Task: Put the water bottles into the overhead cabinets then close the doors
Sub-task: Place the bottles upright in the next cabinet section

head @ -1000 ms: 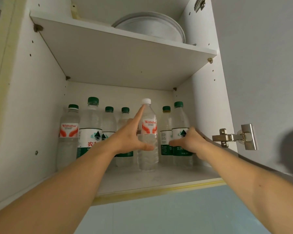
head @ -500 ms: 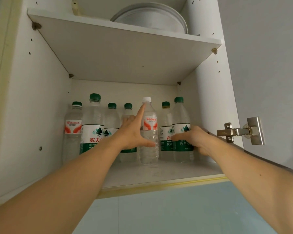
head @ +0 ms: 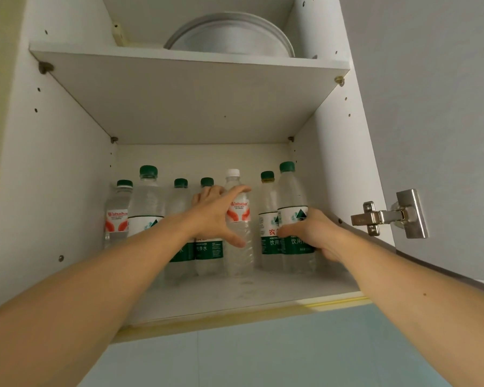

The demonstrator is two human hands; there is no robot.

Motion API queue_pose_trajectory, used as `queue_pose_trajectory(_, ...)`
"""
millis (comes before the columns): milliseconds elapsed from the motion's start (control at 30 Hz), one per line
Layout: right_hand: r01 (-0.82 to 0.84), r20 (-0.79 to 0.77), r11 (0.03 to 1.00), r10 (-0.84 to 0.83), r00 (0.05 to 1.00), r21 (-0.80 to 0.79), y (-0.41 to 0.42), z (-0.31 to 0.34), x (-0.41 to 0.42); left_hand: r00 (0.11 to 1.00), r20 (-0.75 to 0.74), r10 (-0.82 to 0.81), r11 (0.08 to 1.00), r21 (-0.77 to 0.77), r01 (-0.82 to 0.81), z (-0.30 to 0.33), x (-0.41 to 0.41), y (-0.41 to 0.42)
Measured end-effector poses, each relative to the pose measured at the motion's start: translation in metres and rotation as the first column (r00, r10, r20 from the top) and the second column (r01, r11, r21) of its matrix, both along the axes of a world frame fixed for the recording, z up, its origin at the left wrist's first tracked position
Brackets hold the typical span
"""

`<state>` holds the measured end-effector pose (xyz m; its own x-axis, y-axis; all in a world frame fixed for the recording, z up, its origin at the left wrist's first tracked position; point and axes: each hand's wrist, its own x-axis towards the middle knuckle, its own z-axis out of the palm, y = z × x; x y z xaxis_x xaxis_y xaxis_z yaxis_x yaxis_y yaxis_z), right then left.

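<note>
1. I take the white-capped bottle (head: 238, 227) as landmark; it stands upright on the lower shelf (head: 263, 291) of the open cabinet (head: 53, 177).
2. Left hand (head: 217, 216): spread wide around the landmark's left side, index finger across its shoulder, thumb against its lower body. Contact yes; a closed hold I cannot confirm.
3. Right hand (head: 316, 234): wrapped around the green-labelled bottle (head: 295, 219) standing furthest right of the landmark, thumb across the label.
4. Five more bottles stand in the row: four left of the landmark, one between it and the right-hand bottle.
5. Plates (head: 229, 37) sit on the shelf above the landmark.
6. Door (head: 430, 107) stands open to the right, hinge (head: 389, 216) exposed.
</note>
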<state>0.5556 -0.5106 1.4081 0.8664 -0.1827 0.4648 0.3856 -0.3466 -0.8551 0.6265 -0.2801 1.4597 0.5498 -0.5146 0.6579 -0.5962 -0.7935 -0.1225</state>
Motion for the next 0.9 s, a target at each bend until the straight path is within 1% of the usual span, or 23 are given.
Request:
queue_pose_trajectory(133,-0.017,0.013,1.0,0.017,1.0,-0.006,0.0,0.0,0.003,0.994,0.053,0.095,0.994,0.047,-0.098,-0.001,0.013,0.002)
queue_pose_trajectory(200,-0.026,0.021,1.0,0.026,0.999,-0.01,0.0,-0.001,0.003,0.985,0.108,0.137,0.985,0.087,-0.147,-0.001,0.019,0.0)
queue_pose_trajectory(300,-0.033,0.027,0.999,0.033,0.999,-0.015,0.0,-0.001,0.004,0.974,0.151,0.17,0.973,0.13,-0.19,0.001,0.027,0.0)
queue_pose_trajectory(567,-0.012,0.015,1.0,0.013,1.0,-0.025,0.0,-0.002,0.004,0.961,0.168,0.218,0.966,0.1,-0.237,-0.009,0.039,-0.008)
queue_pose_trajectory(733,-0.007,0.014,1.0,0.007,1.0,-0.009,0.002,0.001,0.005,0.934,0.246,0.258,0.951,0.108,-0.291,-0.012,0.046,-0.007)
queue_pose_trajectory(900,0.009,0.008,1.0,-0.009,1.0,0.003,0.009,0.001,0.004,0.936,0.26,0.238,0.959,0.09,-0.269,-0.018,0.042,-0.009)
